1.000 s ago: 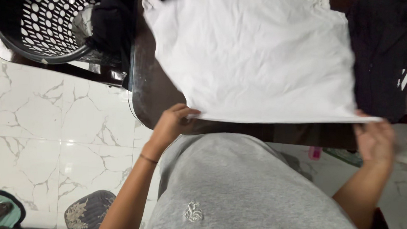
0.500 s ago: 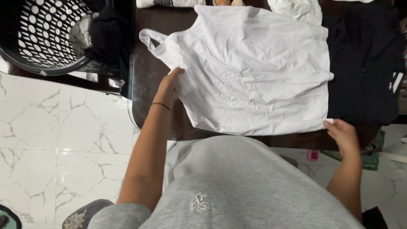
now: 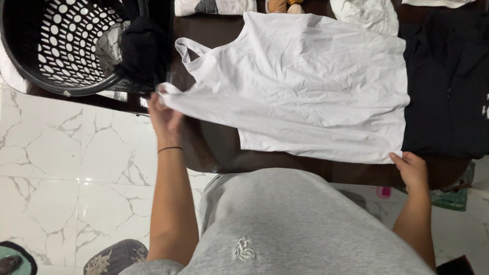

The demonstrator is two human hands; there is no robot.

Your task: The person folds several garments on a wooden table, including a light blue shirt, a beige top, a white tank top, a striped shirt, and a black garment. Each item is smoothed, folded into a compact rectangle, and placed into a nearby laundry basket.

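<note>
A white top [image 3: 308, 79] is spread flat on the dark tabletop [image 3: 212, 144]. Its left strap is pinched and pulled out by the left hand [image 3: 165, 118]. Its near right corner is held by the right hand [image 3: 411, 168]. A black basket [image 3: 59, 46] is seen far left.

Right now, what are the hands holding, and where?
Both hold the white top: the left hand grips a strap end, the right hand pinches the bottom hem corner.
</note>
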